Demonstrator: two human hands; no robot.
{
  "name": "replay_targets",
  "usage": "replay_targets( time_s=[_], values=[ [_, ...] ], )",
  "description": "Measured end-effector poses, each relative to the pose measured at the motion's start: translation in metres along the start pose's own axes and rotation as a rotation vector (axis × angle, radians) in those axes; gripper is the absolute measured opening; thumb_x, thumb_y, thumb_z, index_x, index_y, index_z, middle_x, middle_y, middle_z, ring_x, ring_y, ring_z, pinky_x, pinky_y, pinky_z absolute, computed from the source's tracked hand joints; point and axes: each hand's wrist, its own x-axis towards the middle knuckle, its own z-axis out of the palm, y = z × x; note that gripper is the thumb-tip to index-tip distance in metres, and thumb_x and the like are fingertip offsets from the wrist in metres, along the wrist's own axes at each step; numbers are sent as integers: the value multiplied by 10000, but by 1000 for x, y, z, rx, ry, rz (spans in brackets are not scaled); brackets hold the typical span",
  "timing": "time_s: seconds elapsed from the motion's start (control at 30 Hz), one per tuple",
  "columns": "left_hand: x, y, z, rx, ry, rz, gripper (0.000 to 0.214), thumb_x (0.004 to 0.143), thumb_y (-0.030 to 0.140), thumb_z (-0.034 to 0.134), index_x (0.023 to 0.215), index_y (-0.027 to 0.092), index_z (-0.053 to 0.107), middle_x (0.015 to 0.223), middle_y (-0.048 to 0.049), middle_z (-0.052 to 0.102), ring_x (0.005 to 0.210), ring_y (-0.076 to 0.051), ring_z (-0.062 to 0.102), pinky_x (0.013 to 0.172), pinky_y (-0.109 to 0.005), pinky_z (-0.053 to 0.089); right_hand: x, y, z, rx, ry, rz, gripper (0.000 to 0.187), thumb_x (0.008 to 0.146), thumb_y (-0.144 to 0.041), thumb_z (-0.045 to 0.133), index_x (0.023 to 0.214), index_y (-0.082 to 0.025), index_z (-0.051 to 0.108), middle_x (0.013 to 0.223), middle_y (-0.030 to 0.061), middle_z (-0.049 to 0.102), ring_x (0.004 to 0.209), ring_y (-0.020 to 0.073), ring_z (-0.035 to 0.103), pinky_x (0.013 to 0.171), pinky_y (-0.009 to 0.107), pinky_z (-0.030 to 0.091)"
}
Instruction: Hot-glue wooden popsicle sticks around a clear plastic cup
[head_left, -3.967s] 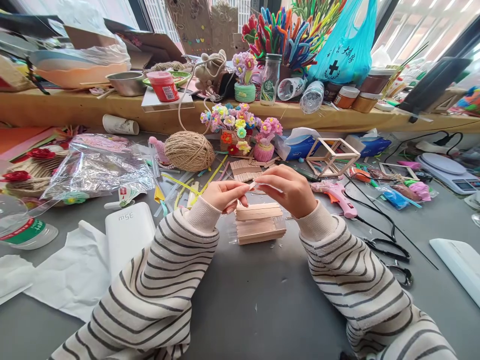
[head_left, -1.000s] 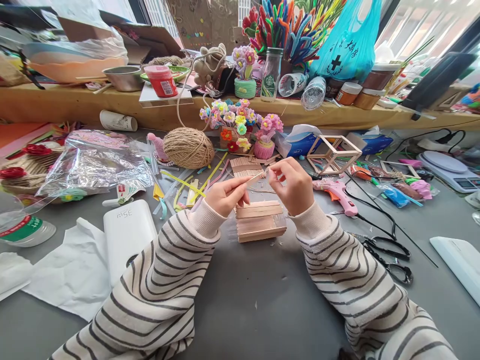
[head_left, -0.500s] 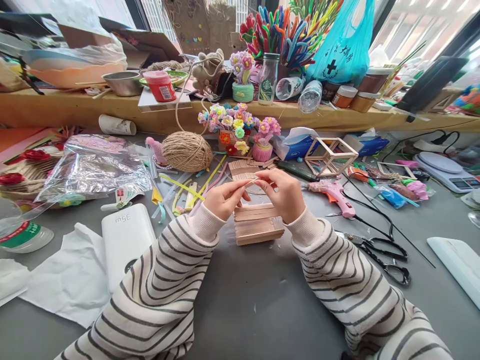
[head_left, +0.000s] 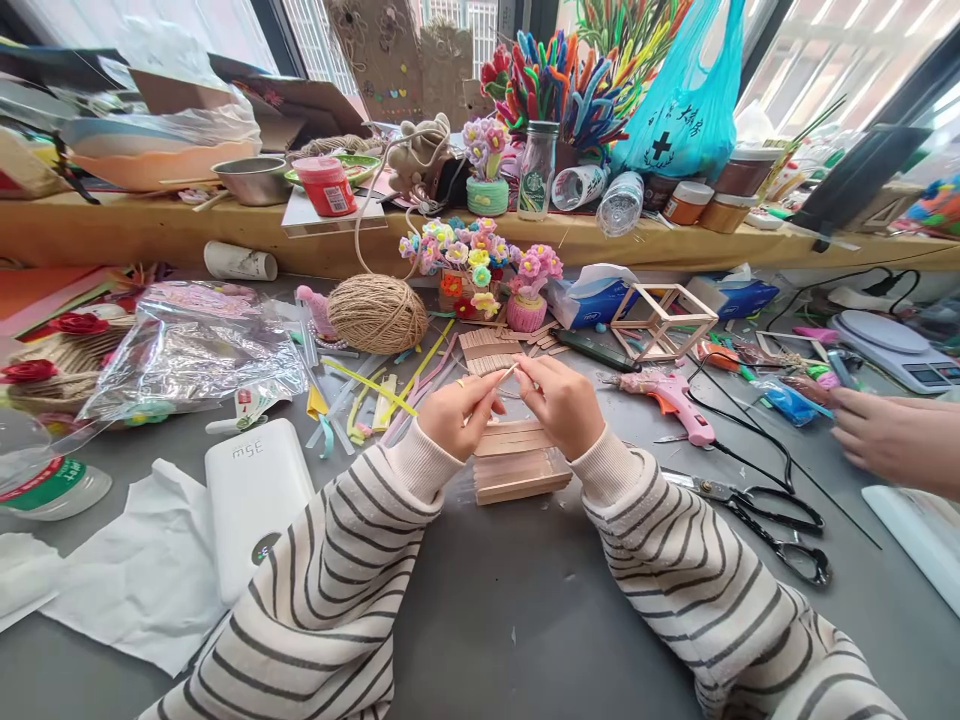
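My left hand (head_left: 459, 412) and my right hand (head_left: 559, 400) meet above the middle of the table, fingertips almost touching. Both pinch a thin pale strip (head_left: 509, 375), perhaps wood or cord; its exact kind is too small to tell. Just below them sits a small structure of flat wooden craft sticks (head_left: 521, 480), its upper part partly covered by my hands. Behind my fingers lies a row of joined craft sticks (head_left: 487, 350), with several loose sticks (head_left: 546, 342) beside it.
To the right are a pink glue gun (head_left: 671, 400) with a black cord, scissors (head_left: 757, 510) and another person's hand (head_left: 885, 435). A white power bank (head_left: 259, 510) and a crumpled tissue (head_left: 142, 570) lie left. Behind stand a twine ball (head_left: 379, 313) and a wooden stick frame (head_left: 664, 320).
Another person's hand has come in at the right edge. My hands still pinch the strip, slightly tilted now. The whole view has shifted a little.
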Motion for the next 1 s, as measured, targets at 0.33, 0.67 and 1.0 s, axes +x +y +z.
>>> replay_targets(
  time_s=[0.33, 0.67, 1.0],
  values=[
    [1, -3, 4, 23, -161, 157, 438, 818, 112, 358, 1252, 65, 399, 809, -81, 619, 745, -150, 558, 688, -274, 482, 3, 3, 2, -110, 69, -9, 288, 821, -187, 395, 955, -104, 637, 760, 63, 670, 643, 145, 593, 600, 233, 438],
    [-9, -4, 7, 101, -230, 61, 492, 869, 214, 270, 1349, 110, 241, 838, -84, 538, 779, -181, 481, 742, -340, 434, 6, 2, 1, -46, 28, 27, 269, 820, -177, 394, 829, -145, 660, 734, 60, 662, 656, 141, 595, 603, 226, 428],
    [-3, -6, -3, 147, -156, 63, 510, 861, 159, 274, 1367, 191, 223, 826, -54, 446, 718, -152, 470, 663, -300, 463, 13, 3, -13, 932, -221, 456, 308, 755, -382, 538, 931, -158, 655, 817, 57, 689, 703, 152, 642, 557, 249, 485]
  ],
)
